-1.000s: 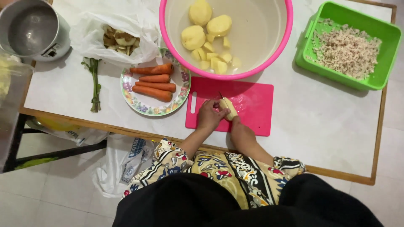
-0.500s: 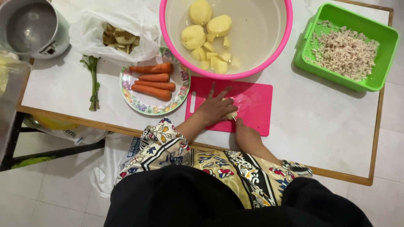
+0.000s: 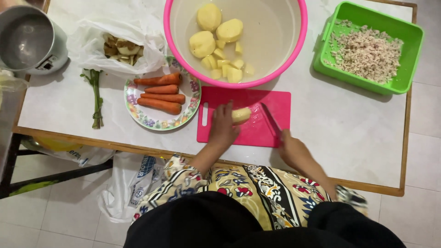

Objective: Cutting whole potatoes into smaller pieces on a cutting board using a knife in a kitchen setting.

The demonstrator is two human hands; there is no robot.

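My left hand (image 3: pixel 222 125) rests on a pink cutting board (image 3: pixel 257 131) and holds a peeled potato piece (image 3: pixel 241 115) down with its fingers. My right hand (image 3: pixel 290 148) sits at the board's right edge, closed on the handle of a knife (image 3: pixel 272 118) whose blade points up and left across the board, apart from the potato. Just beyond the board stands a large pink basin (image 3: pixel 275 27) with water, whole peeled potatoes (image 3: pixel 209 30) and cut potato chunks (image 3: pixel 227 69).
A flowered plate (image 3: pixel 183 117) holds several carrots (image 3: pixel 160 94) left of the board. A plastic bag of peelings (image 3: pixel 121 46), green stalks (image 3: pixel 96 98) and a metal pot (image 3: pixel 27 39) lie far left. A green tub of minced food (image 3: pixel 367 50) sits at right. The table edge runs under my arms.
My hands were close together over the potato; now the right hand with the knife has pulled away to the board's right edge. The left hand still pins the potato.
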